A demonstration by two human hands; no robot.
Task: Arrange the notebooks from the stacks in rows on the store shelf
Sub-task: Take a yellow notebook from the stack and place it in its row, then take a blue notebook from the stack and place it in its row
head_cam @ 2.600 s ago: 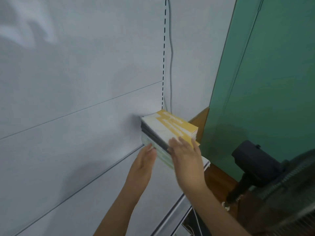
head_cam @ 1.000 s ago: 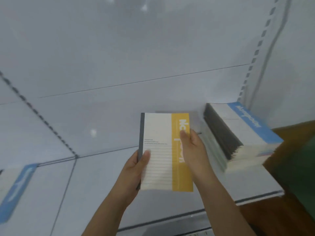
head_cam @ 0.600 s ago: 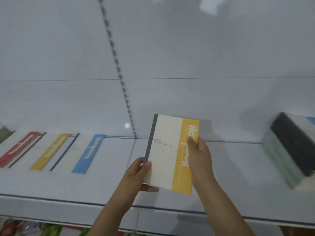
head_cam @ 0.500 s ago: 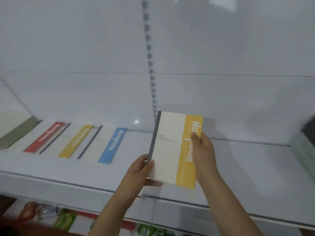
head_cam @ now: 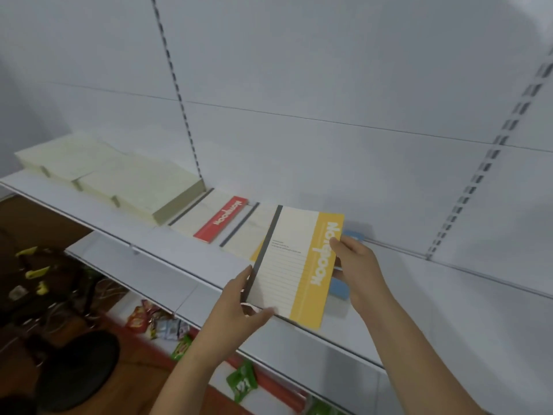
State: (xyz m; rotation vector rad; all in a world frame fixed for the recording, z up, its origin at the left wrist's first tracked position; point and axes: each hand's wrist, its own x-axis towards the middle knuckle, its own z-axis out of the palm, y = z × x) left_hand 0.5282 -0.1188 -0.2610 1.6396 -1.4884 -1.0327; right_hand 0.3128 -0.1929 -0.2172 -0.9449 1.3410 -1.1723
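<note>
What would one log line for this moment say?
phase: placing | held: yellow notebook | left hand: grips spine edge | right hand: grips yellow edge | over: shelf row

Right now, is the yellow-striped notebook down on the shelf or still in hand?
In hand. The left hand grips the yellow-striped notebook at its spine edge and the right hand its yellow edge, tilted above the shelf.

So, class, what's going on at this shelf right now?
A person is holding a yellow notebook with both hands, the left hand at its dark spine edge and the right hand on its yellow strip. It hangs over the white shelf, above a row of notebooks lying flat, including a red notebook and a partly hidden blue notebook. It is not yet laid down.
</note>
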